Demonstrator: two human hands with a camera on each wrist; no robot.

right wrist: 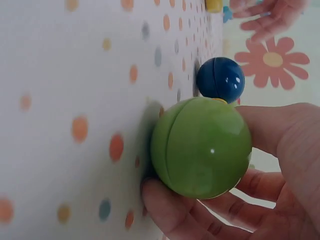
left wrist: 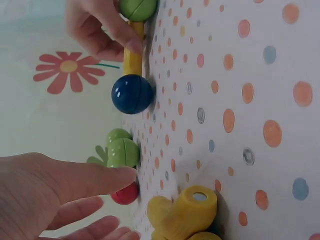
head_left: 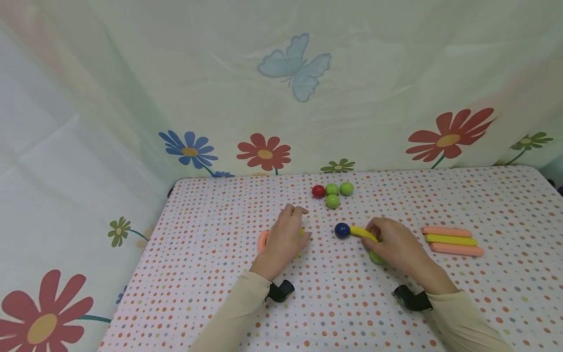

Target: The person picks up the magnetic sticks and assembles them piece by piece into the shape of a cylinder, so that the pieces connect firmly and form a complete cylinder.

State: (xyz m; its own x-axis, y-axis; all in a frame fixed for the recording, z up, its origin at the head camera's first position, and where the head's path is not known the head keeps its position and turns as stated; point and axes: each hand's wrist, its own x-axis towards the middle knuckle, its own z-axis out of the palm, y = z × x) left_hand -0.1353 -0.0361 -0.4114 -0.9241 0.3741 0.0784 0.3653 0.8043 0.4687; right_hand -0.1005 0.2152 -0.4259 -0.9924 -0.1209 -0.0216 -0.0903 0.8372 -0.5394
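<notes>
1. Head: right hand (head_left: 393, 244) pinches the yellow curved rod (head_left: 361, 232), which touches the blue ball (head_left: 342, 231), mid-counter (head_left: 334, 298). Apparent step: positioning this assembly. Left hand (head_left: 285, 234) is relaxed, gripping nothing.
2. Left wrist: reveals a silver end disc (left wrist: 200, 196) on nearby yellow curved pieces (left wrist: 187, 217).
3. Right wrist: exposes the green ball (right wrist: 202, 147), largely covered overhead. Next move likely requires steady support.

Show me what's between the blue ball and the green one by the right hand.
A yellow stick, which the right hand grips; see the left wrist view.

Green ball (right wrist: 202, 150), blue ball (right wrist: 220, 79): glossy smooth plastic; yellow pcs (left wrist: 190, 214) duller, prob. satin.
</notes>
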